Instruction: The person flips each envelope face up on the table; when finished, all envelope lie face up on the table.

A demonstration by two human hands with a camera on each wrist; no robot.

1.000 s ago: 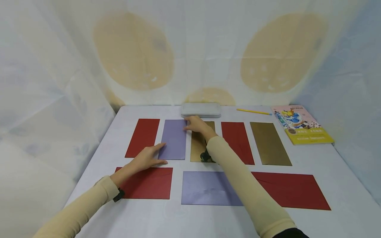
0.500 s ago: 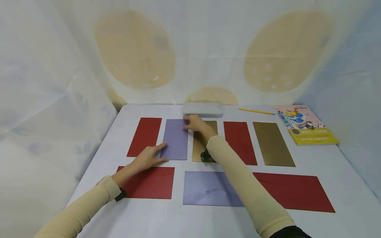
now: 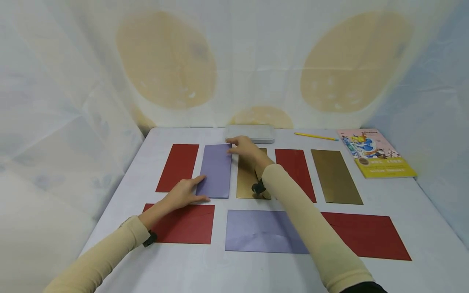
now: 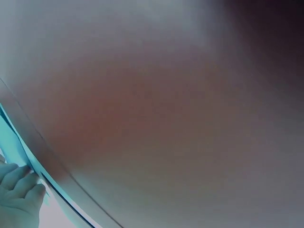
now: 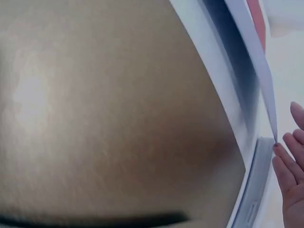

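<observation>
A purple envelope point(image 3: 215, 171) in the back row has its far right corner raised. My left hand point(image 3: 181, 193) lies at its near left side, fingertips on the left edge and thumb spread out below the near edge. At the raised far right corner, my right hand point(image 3: 249, 151) touches the sheet with its fingertips, thumb apart from the fingers. The right wrist view shows the lifted purple edge point(image 5: 256, 57) meeting a fingertip of the right hand point(image 5: 289, 166). In the left wrist view, the relaxed left hand point(image 4: 19, 194) is beside a bluish edge.
Red envelopes point(image 3: 177, 167) and gold envelopes point(image 3: 336, 177) share the back row. In front lie a red envelope point(image 3: 190, 224), another purple one point(image 3: 256, 232) and a second red one point(image 3: 373, 236). A grey case point(image 3: 253, 132), pencil point(image 3: 316, 136) and book point(image 3: 373, 152) stand farther back.
My right hand has moved slightly away from me and up, and the purple envelope's far right corner has risen with it. The left hand has stayed nearly still.
</observation>
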